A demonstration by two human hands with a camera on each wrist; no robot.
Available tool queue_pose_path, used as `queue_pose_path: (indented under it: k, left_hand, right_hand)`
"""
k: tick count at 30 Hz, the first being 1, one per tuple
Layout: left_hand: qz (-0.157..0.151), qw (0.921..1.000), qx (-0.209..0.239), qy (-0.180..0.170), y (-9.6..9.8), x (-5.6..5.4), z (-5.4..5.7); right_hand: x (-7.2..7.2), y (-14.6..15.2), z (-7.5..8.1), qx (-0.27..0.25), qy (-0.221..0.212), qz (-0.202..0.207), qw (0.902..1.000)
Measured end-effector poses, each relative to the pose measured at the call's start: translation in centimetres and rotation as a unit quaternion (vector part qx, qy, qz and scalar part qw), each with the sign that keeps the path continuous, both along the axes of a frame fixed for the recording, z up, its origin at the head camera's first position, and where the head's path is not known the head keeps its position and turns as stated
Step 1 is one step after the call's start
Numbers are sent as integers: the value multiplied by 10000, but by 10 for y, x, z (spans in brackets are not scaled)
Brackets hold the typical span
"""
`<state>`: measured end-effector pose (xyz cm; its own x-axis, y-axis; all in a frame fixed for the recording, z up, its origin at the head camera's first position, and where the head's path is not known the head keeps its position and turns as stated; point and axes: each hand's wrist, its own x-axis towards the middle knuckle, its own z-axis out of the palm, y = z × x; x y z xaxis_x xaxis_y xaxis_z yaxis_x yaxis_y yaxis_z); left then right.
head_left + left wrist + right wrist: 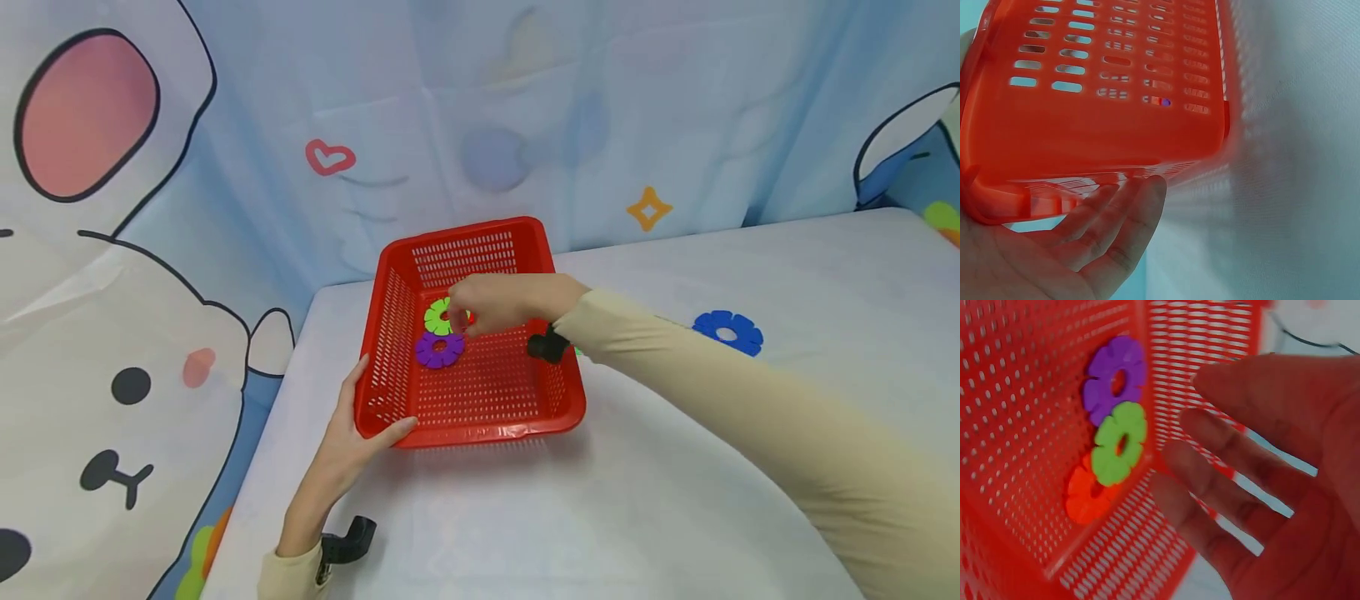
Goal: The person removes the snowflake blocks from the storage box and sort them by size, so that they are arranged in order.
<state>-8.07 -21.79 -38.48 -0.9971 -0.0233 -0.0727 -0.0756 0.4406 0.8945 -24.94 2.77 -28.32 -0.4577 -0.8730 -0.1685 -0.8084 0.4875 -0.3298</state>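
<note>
A red plastic basket [480, 436] with slotted walls stands tilted on the white-covered table. My left hand [347, 450] grips its near left corner, thumb over the rim and fingers against the outside wall [1116, 137]. Inside the basket lie a purple flower-shaped disc [431, 358] and a light green one [434, 322]; an orange-red disc [1080, 506] lies partly under the green one in the right wrist view. Over these discs hovers my right hand [495, 302], fingers loosely bent with nothing between them.
A blue flower-shaped disc [742, 335] lies on the table to the right, partly behind the right sleeve [705, 375]. A bit of green [578, 351] shows by the basket's right side, mostly hidden. A patterned curtain [480, 100] hangs behind the table.
</note>
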Motion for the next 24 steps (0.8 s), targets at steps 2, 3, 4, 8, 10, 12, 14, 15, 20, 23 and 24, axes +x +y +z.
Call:
queue_pose_path:
  k: [2,3,4,8,10,12,14,15,20,23,24]
  left_hand:
    - [34,10000,-13,2,0,1,-1]
    - [43,10000,-6,0,0,1,-1]
    - [48,10000,10,-3,1,2,-1]
    - [19,10000,61,-14,4,4,0]
    - [21,10000,29,-30,5,4,0]
    - [36,10000,23,-52,6,4,0]
    - [35,10000,22,-69,6,3,0]
    - [27,10000,28,-66,6,3,0]
    - [-30,10000,88,-15,5,3,1]
    - [-29,9999,128,-29,3,3,0]
    - [-24,9999,130,-41,3,3,-1]
  right_hand:
    - [-4,-17,-8,539,1,249,9982]
    - [-5,-25,-13,758,29,287,9967]
    - [-7,-31,-17,920,41,290,9953]
    - [-14,-41,-36,1226,-77,-36,9924]
    - [-17,-43,-44,1202,-257,-247,9921]
    - [-20,-44,-51,1250,-454,-352,9905]
    - [-23,-44,-57,1338,-582,-370,9886]
    - [-24,-45,-59,1368,-621,-356,9880]
    - [-28,-44,-65,1324,-690,-374,9881]
    - [-29,-43,-67,1235,-695,-370,9892]
    - [-29,-43,-68,1208,-680,-358,9897]
